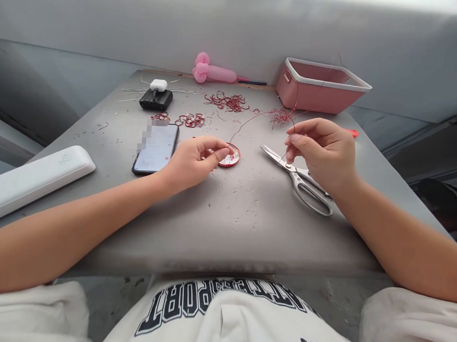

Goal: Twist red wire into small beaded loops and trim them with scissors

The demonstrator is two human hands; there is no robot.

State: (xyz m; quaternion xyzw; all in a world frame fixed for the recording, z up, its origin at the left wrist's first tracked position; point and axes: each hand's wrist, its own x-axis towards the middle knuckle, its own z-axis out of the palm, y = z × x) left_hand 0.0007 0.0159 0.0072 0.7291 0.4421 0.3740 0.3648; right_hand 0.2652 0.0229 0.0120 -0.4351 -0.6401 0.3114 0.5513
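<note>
My left hand (198, 162) is closed in a pinch at the left edge of a small round red-rimmed dish (233, 160); what its fingertips hold is too small to name. My right hand (323, 153) pinches a thin dark red thread (294, 124) above the metal scissors (308, 188), which lie on the table with blades pointing up-left. A thin red strand (250, 119) runs from the dish toward a tangle of red threads (283, 115). Further back lies a pile of short red cord pieces (230, 101), and red loops (191, 120) lie behind my left hand.
On the grey table (210, 226), a phone (158, 149) and a long white device (36, 181) lie left. Behind them sits a black box (155, 100) with a white case (158, 85). A pink balloon (218, 74) and pink basket (316, 96) stand at the back.
</note>
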